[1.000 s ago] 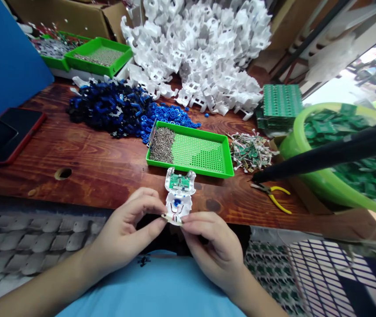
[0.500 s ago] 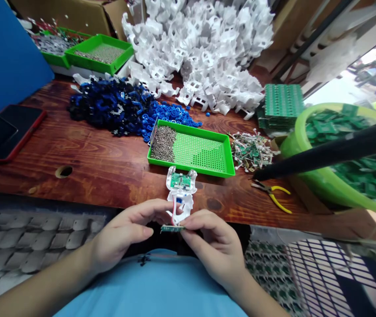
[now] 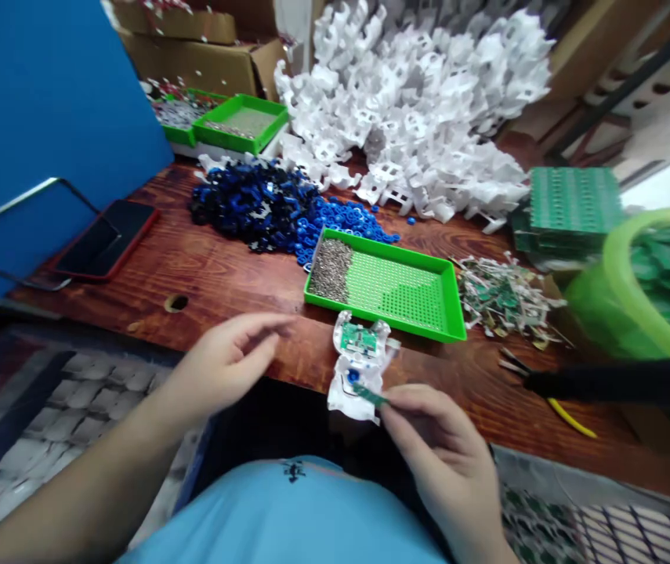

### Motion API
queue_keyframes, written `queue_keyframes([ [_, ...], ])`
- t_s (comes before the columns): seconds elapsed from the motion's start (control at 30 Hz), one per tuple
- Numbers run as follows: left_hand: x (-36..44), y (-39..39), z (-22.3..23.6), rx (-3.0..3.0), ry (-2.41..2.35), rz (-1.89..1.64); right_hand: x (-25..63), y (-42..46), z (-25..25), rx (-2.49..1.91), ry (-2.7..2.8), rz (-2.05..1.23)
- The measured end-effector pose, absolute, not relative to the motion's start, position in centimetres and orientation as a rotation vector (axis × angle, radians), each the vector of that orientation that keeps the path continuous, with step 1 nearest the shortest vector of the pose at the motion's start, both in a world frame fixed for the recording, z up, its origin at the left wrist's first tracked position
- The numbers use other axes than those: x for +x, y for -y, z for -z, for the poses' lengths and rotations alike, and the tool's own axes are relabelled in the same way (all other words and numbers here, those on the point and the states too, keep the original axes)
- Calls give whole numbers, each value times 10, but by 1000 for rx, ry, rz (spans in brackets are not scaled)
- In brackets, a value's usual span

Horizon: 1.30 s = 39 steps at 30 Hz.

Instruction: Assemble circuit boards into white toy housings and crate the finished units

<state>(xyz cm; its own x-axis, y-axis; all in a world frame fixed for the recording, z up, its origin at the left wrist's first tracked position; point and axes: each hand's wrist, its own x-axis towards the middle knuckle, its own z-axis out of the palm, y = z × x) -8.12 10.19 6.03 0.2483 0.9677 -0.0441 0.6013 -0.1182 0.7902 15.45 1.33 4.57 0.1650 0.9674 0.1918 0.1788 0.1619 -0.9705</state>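
Right hand (image 3: 434, 454) pinches small green circuit board (image 3: 370, 394) steady against white housing (image 3: 361, 364); left hand (image 3: 226, 364) open, empty above counter (image 3: 222, 274).

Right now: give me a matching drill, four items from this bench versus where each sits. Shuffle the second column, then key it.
Things:
1. white housing
2. screws
3. phone
4. yellow-handled pliers

Places:
A. heaped at the left end of the green tray
B. far left of the table, by the blue panel
C. at the table's near edge, pinched by the right hand
D. right of the tray, partly under a black bar

Pairs: 1-C, 2-A, 3-B, 4-D
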Motion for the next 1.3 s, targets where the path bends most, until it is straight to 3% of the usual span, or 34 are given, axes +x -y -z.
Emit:
queue_keyframes([
  [0.2,-159,-190,-52,1895,-2110,-711,185,-20,-10,-1407,1123,-411],
  [0.47,-188,-288,-42,2079,-2203,-470,193,-33,15,-1481,1055,-397],
  [0.77,-187,-265,-33,2059,-2276,-346,193,-35,10,-1518,1140,-377],
  [0.93,-217,-246,-48,1854,-2587,-425,190,-36,9,-1507,1141,-400],
  [1.13,-258,-256,-54,1497,-2747,-163,187,-36,10,-1533,1079,-419],
  [1.3,-258,-263,-48,1461,-2784,-149,188,-33,10,-1550,1087,-433],
])
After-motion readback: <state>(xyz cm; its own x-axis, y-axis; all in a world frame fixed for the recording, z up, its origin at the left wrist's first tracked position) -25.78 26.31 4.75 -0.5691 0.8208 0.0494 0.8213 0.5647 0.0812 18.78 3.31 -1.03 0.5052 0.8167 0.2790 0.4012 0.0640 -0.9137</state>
